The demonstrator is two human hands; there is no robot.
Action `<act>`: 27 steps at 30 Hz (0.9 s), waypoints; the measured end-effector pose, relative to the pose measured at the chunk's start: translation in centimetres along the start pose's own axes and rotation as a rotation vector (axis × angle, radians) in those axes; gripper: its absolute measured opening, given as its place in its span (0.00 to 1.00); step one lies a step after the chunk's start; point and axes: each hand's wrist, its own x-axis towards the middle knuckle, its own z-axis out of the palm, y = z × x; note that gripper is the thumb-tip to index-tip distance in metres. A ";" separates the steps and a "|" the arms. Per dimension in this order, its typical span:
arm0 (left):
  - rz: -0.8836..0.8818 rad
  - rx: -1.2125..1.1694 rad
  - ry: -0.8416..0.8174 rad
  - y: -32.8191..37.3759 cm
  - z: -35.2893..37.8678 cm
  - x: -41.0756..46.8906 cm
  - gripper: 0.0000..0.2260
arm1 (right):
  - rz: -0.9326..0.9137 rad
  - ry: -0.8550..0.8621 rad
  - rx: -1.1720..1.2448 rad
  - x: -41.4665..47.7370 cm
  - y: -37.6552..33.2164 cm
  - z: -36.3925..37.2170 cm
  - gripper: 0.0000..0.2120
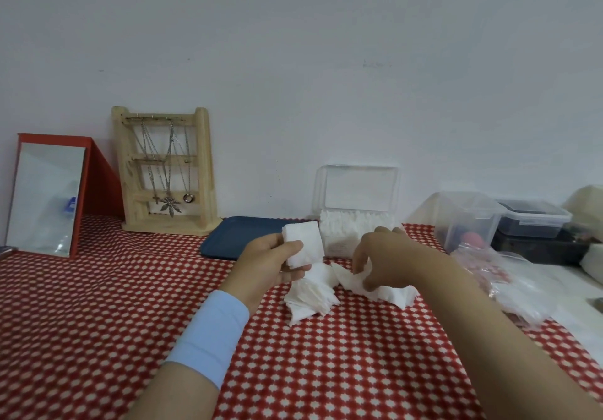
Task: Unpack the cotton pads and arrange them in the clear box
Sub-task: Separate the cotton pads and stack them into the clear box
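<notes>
Clearly, the left hand [269, 265] gripped a stack [302, 247] and the right hand [385, 258] pinched loose pads [312, 290]; squaring edges first would have eased slotting them into the box [354, 227].

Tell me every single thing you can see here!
cloth: one, red with white dots, covers the table
mirror: one, red frame, far left
stand: one, wooden, against the wall
necklaces: several, silvery, hanging on the stand
tray: one, dark blue, behind the left hand
clear box: one, lid up, pads inside, behind the hands
pad stack: one, white, in the left hand
pad pile: one, white, loose on the cloth
bag: one, clear plastic, crumpled at the right
tubs: at least two, clear, far right
wristband: one, light blue, left wrist
left hand: holds the pad stack
right hand: pinches pads from the pad pile
</notes>
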 end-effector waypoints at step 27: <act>0.035 -0.068 0.054 0.3 0.4 -0.6 0.06 | -0.052 0.119 1.246 -0.9 -3.8 -1.4 0.08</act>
